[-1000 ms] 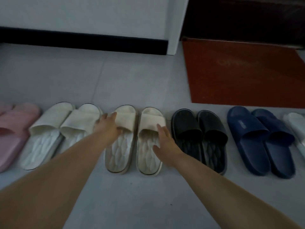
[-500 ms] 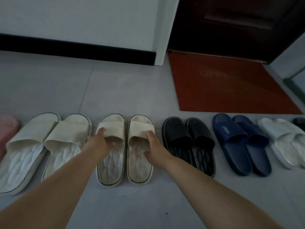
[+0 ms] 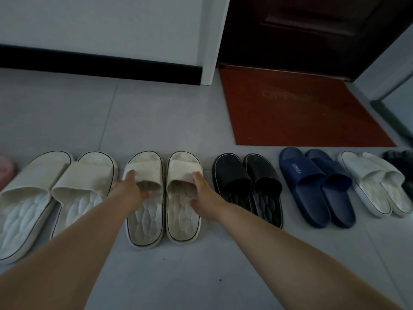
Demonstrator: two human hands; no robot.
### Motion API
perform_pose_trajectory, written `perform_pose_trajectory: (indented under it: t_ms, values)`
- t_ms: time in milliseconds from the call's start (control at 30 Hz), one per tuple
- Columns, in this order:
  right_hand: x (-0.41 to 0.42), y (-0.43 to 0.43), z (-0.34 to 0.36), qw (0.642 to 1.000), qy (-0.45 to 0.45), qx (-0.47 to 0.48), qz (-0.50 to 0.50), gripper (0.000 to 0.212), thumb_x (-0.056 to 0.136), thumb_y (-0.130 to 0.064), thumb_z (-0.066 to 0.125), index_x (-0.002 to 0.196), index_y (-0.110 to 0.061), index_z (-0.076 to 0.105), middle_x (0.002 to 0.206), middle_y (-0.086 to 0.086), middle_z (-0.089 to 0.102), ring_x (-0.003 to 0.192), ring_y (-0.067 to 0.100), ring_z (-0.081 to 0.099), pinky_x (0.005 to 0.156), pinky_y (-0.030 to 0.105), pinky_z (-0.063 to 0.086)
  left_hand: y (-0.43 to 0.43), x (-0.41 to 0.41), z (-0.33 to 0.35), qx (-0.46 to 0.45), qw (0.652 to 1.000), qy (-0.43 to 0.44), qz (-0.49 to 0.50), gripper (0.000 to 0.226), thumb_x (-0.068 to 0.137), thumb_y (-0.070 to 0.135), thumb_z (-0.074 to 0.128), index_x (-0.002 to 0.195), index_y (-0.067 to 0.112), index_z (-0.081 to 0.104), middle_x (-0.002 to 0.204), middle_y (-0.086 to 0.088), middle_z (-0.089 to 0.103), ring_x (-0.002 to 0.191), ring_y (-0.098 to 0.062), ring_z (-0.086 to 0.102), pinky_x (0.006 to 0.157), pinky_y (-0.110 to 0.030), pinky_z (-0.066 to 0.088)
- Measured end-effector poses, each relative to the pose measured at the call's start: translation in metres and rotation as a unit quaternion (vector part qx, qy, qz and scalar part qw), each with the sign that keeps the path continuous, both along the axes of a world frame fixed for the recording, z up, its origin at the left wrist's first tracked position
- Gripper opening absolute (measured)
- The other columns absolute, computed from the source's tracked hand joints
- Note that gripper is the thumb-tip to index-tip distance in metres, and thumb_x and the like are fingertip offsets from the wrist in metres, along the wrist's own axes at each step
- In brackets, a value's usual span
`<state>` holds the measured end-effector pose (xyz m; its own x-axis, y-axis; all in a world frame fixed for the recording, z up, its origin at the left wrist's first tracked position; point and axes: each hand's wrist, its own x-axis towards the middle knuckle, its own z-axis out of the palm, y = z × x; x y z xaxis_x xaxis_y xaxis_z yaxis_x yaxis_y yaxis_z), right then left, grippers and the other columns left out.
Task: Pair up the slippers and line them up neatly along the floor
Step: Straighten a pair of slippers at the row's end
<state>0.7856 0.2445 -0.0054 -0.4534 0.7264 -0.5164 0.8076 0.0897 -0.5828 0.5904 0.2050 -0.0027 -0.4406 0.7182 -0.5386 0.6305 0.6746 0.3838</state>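
Observation:
Slipper pairs stand in a row on the grey floor. In the middle is a cream pair, side by side with toes toward the wall. My left hand pinches the strap of the left cream slipper, fingers on top and thumb under it. My right hand holds the outer side of the right cream slipper, fingers along the strap edge and thumb inside. To the left lies a larger white pair. A black pair, a blue pair and a white pair follow on the right.
A pink slipper shows at the left edge and a dark slipper at the right edge. A red doormat lies before a dark door. The wall with a black baseboard runs behind the row.
The view has swung to the right, bringing the white pair and a dark slipper at the right into sight. My right hand has slid from the footbed up to the strap's outer side.

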Motion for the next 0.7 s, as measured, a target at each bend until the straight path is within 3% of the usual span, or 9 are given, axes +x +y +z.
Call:
perform_pose_trajectory:
  t_ms: [100, 200, 400, 700]
  values:
    - [-0.002, 0.0, 0.0, 1.0, 0.002, 0.002, -0.004, 0.076, 0.088, -0.004, 0.045, 0.148, -0.014, -0.001, 0.159, 0.004, -0.001, 0.144, 0.024, 0.014, 0.116, 0.035, 0.021, -0.005, -0.007, -0.002, 0.027, 0.999, -0.032, 0.012, 0.076, 0.082, 0.028, 0.065, 0.144, 0.021, 0.021, 0.133, -0.026, 0.04, 0.11, -0.043, 0.051, 0.085, -0.041, 0.047]
    - [-0.002, 0.0, 0.001, 1.0, 0.007, -0.002, -0.004, 0.076, 0.087, 0.001, 0.042, 0.148, -0.012, -0.001, 0.158, 0.007, 0.002, 0.144, 0.024, 0.012, 0.116, 0.036, 0.022, -0.011, -0.017, -0.004, 0.056, 0.997, -0.044, 0.013, 0.072, 0.085, 0.014, 0.06, 0.145, 0.019, 0.022, 0.14, -0.023, 0.039, 0.119, -0.041, 0.047, 0.095, -0.044, 0.045]
    - [0.0, 0.0, 0.005, 1.0, 0.002, -0.007, -0.005, 0.077, 0.085, 0.01, 0.037, 0.148, -0.012, -0.002, 0.158, 0.008, 0.0, 0.145, 0.021, 0.008, 0.117, 0.035, 0.018, -0.017, -0.026, -0.01, 0.118, 0.988, -0.095, 0.031, 0.059, 0.087, 0.002, 0.052, 0.141, 0.014, 0.032, 0.129, -0.019, 0.051, 0.112, -0.036, 0.051, 0.086, -0.037, 0.042]
    - [-0.006, -0.002, -0.001, 0.999, 0.014, -0.004, -0.039, 0.081, 0.086, 0.008, 0.04, 0.148, -0.017, -0.006, 0.158, 0.0, -0.006, 0.145, 0.02, 0.008, 0.117, 0.037, 0.021, -0.024, -0.03, -0.014, 0.119, 0.985, -0.118, 0.033, 0.065, 0.089, 0.003, 0.05, 0.145, 0.024, 0.023, 0.143, -0.01, 0.041, 0.118, -0.031, 0.05, 0.084, -0.03, 0.039]
